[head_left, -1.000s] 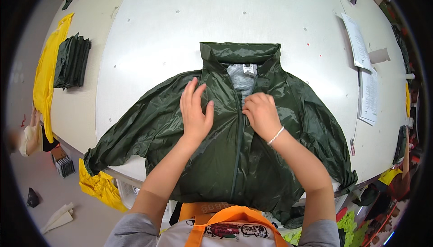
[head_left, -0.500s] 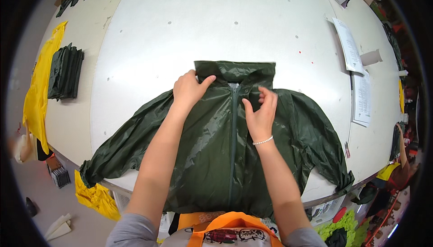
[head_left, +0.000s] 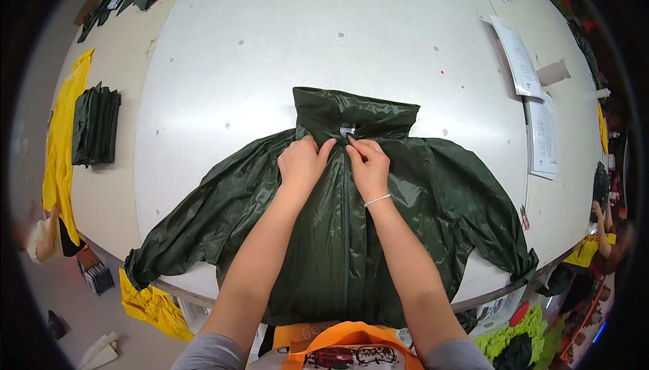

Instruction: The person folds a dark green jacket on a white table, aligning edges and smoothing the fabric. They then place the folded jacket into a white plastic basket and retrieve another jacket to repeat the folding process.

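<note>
since the earlier frame, the right hand point(head_left: 371, 167) is moving left to the top of the zip point(head_left: 346, 241), and the left hand point(head_left: 300, 166) is shifting off the collar point(head_left: 368, 110) toward it. the right grip is pinching the jacket front there; the left fingers are curling over the fabric, though whether that grip is closing on it i cannot tell. the dark green jacket point(head_left: 311, 262) is lying across the desk's point(head_left: 284, 66) near side, sleeves spreading left and right. a folded dark stack point(head_left: 97, 127) is sitting far left.
</note>
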The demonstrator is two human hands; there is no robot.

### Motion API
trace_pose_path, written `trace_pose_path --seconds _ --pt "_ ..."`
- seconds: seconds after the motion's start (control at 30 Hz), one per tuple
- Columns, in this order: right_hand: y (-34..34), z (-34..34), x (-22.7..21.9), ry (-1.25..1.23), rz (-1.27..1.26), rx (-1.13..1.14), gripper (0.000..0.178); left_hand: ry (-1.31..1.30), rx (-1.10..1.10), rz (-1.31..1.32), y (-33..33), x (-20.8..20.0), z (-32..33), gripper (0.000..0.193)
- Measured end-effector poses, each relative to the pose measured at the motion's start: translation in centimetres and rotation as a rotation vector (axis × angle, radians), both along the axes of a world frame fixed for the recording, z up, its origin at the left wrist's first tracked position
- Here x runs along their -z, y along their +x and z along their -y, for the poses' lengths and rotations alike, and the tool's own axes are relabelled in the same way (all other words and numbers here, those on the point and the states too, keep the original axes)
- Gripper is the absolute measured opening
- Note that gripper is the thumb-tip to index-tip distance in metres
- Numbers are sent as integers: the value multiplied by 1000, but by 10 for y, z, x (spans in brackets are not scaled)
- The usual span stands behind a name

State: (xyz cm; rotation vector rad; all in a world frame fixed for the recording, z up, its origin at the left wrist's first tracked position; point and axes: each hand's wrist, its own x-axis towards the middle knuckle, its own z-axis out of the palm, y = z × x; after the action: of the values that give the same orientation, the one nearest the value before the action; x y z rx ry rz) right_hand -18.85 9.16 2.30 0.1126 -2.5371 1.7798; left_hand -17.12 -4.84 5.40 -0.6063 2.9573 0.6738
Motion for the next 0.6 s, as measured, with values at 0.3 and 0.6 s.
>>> trace_pose_path --seconds 0.3,0.6 --pt "-7 8 14 -71 91 102 13 580 126 87 -23 19 14 31" --pt "1 11 10 -182 71 -7 16 1090 129 39 -18 32 15 32"
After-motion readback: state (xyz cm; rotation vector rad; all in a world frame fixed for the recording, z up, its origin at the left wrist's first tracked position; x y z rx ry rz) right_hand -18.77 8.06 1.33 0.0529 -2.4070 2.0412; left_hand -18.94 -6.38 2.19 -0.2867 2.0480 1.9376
